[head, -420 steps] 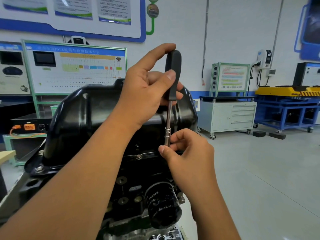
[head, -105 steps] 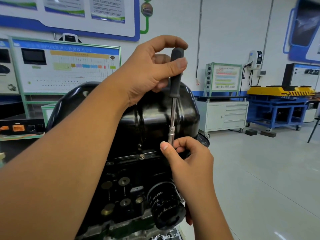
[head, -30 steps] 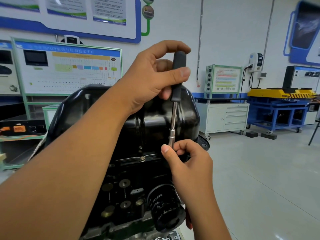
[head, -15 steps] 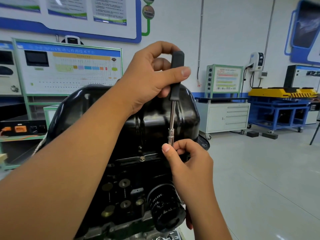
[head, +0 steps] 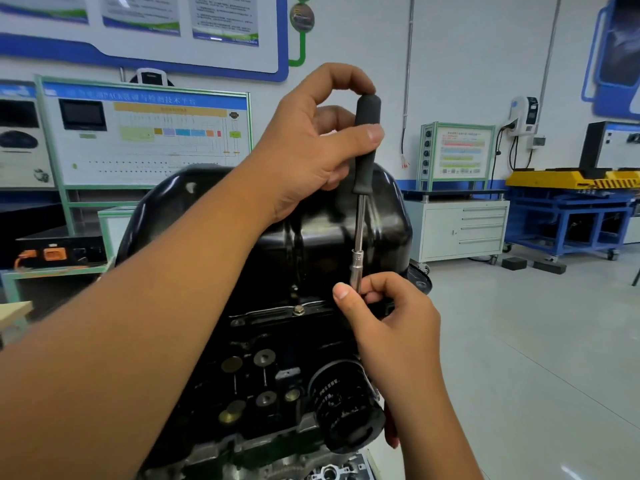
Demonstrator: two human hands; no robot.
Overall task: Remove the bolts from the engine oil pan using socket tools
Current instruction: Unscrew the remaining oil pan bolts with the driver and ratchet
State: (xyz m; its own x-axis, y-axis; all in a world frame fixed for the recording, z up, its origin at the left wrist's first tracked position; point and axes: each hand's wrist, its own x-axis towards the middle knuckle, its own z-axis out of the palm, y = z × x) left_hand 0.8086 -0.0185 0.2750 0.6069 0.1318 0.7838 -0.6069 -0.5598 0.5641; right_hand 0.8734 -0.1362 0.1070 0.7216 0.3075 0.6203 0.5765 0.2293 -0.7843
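A glossy black oil pan (head: 388, 223) sits on top of an upturned engine in front of me. A socket driver (head: 360, 223) stands upright at the pan's near flange, black handle above, steel shaft and socket below. My left hand (head: 311, 150) grips the handle, thumb across it and index finger arched over its top. My right hand (head: 391, 317) pinches the socket's lower end at the flange and hides the bolt under it. One bolt (head: 298, 310) shows on the flange just left of the socket.
A black oil filter (head: 346, 410) sticks out of the engine block below my right hand. Behind stand a green-framed training board (head: 145, 133), a white drawer cabinet (head: 460, 230) and a blue and yellow stand (head: 568, 202). Grey floor (head: 536, 341) spreads to the right.
The driver stays upright on the same flange spot. My left hand's fingers have shifted a little on the handle; my right hand keeps its pinch on the socket.
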